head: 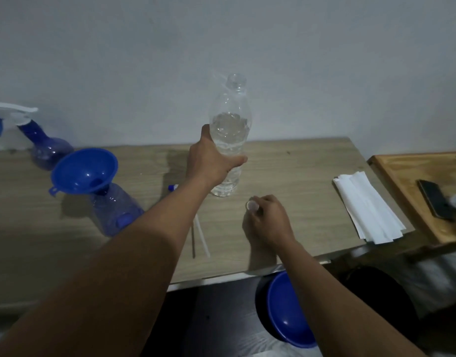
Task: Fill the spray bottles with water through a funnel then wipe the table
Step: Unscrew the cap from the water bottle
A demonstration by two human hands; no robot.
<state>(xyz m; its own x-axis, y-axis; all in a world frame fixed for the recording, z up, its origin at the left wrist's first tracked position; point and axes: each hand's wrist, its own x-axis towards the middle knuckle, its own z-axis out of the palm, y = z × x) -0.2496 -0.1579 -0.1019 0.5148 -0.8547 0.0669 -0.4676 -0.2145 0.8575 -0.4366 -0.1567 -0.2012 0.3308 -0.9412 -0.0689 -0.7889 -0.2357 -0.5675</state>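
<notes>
Below the near edge of the table (299,163), a blue bowl (286,313), partly hidden by the right forearm. On the tabletop just beyond, right hand (269,220) low over the wood, fingertips pinched on a small clear cap (253,206). Just left of it, a white dip tube (202,237) lying flat, pointing away. Further in, left hand (210,161) wrapped firmly round the middle of the water bottle (230,117): upright, uncapped, roughly half full, base at or just above the table, hard to tell which. Well to the left of that grip, the open spray bottle (116,210) with the blue funnel (85,171) seated in its neck, wide mouth facing up. Far left against the wall, a second spray bottle (49,150) with its trigger head on. Out to the right, a stack of folded paper towels (366,210).

Likely next: carrying the water bottle leftward, then tipping its long axis over the funnel bowl. Left hand the nearer one and holding the bottle; right hand taken up with the cap. Worth pouring slowly to keep water inside the rim.
</notes>
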